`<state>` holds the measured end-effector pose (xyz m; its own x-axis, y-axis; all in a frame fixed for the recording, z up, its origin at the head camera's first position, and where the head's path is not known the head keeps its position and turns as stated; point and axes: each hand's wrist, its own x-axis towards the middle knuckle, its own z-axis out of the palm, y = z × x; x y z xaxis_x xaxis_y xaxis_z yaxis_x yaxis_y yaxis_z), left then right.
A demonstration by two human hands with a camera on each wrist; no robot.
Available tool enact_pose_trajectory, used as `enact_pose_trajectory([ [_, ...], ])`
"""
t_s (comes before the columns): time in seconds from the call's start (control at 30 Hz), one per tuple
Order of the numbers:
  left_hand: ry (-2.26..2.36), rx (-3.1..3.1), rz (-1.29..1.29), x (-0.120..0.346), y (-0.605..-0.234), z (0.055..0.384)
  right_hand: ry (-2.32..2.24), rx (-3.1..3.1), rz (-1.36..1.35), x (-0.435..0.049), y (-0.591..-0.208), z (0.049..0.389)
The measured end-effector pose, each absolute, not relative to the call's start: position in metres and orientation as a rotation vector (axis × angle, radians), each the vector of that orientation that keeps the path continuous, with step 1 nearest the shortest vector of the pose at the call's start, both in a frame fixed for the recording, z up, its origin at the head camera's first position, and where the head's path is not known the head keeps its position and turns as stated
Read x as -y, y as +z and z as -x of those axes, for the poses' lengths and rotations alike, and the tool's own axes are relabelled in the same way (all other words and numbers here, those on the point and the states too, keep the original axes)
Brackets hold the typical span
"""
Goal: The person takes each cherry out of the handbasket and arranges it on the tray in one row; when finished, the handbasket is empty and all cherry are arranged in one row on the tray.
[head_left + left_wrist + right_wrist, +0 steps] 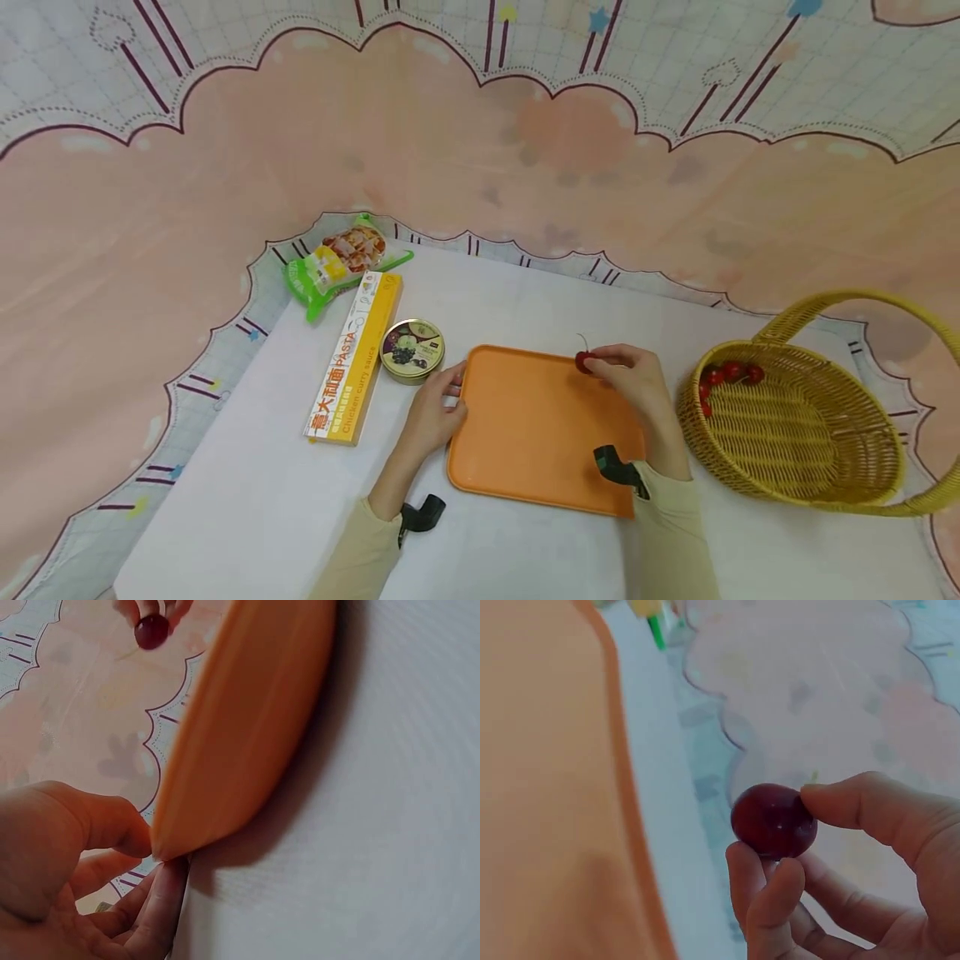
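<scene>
My right hand (633, 379) pinches a dark red cherry (772, 821) between thumb and fingertips, over the far right part of an orange tray (540, 425). A thin stem rises from the cherry in the head view. At the tray's left edge, my left hand (433, 417) grips the rim, thumb on one side and fingers on the other, as the left wrist view shows. Just beyond the left fingertips stands a round tin (412, 350) with fruit pictured on its lid.
A yellow wicker basket (795, 492) with a tall handle stands at the right, several cherries (733, 372) inside at its far left. Left of the tin lies a pasta box (354, 358). Behind it is a green food bag (337, 262). A patterned cloth hangs behind the white table.
</scene>
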<state>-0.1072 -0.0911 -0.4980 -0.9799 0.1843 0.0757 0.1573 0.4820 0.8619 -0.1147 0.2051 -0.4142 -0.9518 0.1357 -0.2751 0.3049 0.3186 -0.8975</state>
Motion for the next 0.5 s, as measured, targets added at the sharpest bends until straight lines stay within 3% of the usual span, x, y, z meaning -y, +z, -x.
enact_pose_trajectory([
  [0.5, 1.517, -2.733, -0.305, 0.090, -0.500, 0.105, -1.851, -2.231, -0.406, -0.122, -0.454, 0.127],
])
